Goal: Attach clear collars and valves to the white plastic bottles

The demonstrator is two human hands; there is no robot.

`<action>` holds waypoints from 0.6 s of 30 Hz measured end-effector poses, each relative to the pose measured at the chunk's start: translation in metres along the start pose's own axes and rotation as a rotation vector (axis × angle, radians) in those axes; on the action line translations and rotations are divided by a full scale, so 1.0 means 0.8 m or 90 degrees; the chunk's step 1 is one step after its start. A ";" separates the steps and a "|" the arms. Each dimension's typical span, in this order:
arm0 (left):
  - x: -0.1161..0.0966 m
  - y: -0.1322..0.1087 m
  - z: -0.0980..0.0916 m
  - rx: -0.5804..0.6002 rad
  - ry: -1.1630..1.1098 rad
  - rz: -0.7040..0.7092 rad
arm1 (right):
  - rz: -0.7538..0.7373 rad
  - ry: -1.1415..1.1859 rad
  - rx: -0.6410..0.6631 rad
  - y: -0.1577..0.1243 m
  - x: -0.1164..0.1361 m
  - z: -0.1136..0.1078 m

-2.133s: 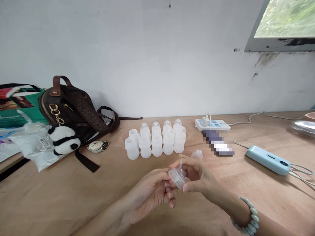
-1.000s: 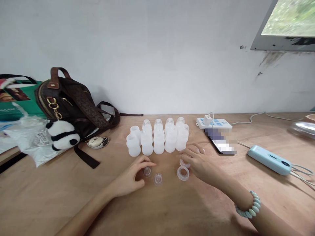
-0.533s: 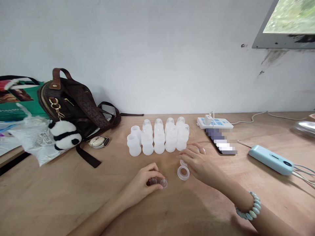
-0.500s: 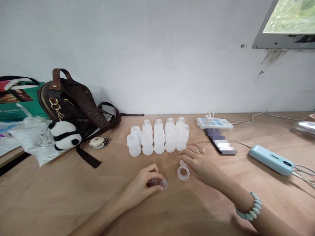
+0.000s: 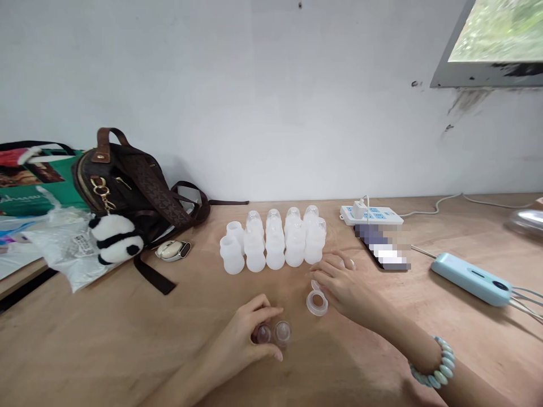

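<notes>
My left hand (image 5: 250,330) lies on the wooden table with thumb and fingers apart. Between them are two small clear bottle nipples (image 5: 282,332), one at the palm and one by the fingertips. To the right, my right hand (image 5: 339,282) is bent low over the table, fingers slightly spread. Its fingertips come down beside a translucent ring (image 5: 317,303) and a second clear piece partly covered by them. Another clear rounded piece (image 5: 349,264) shows past the knuckles. What lies under the right palm is hidden. Behind both hands stand several frosted white baby bottles (image 5: 275,251) in two rows.
Clear domes cap most bottles; two at the left (image 5: 232,249) have open necks. A phone (image 5: 382,249), a power strip (image 5: 371,215) and a light blue device (image 5: 470,280) lie right. A dark backpack (image 5: 127,175), panda plush (image 5: 116,240) and watch (image 5: 173,250) are left.
My left thumb and fingers have spread apart around the two nipples, which now show more fully. My right hand has stayed almost where it was. The view has shifted slightly.
</notes>
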State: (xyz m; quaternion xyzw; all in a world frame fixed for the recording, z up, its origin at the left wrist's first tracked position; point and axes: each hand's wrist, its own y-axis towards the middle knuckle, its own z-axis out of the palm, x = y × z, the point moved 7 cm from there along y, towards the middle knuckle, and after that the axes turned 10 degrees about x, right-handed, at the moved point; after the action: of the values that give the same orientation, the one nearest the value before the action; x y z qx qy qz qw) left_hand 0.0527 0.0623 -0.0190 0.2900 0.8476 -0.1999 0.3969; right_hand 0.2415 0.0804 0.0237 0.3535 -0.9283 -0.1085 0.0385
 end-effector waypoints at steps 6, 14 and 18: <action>-0.032 -0.009 -0.086 -0.259 0.151 0.063 | -0.013 0.013 -0.018 -0.001 0.001 -0.011; -0.053 0.037 -0.132 -0.421 0.595 -0.040 | -0.021 0.027 -0.072 -0.004 0.007 -0.024; -0.049 0.029 -0.127 -0.437 0.582 -0.014 | -0.031 0.051 -0.127 -0.006 0.008 -0.037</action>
State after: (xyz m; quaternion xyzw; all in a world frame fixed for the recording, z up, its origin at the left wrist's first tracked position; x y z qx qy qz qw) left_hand 0.0313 0.1243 0.0711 0.1925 0.9524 0.2286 0.0595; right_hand 0.2440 0.0674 0.0510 0.3745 -0.9017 -0.1870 0.1078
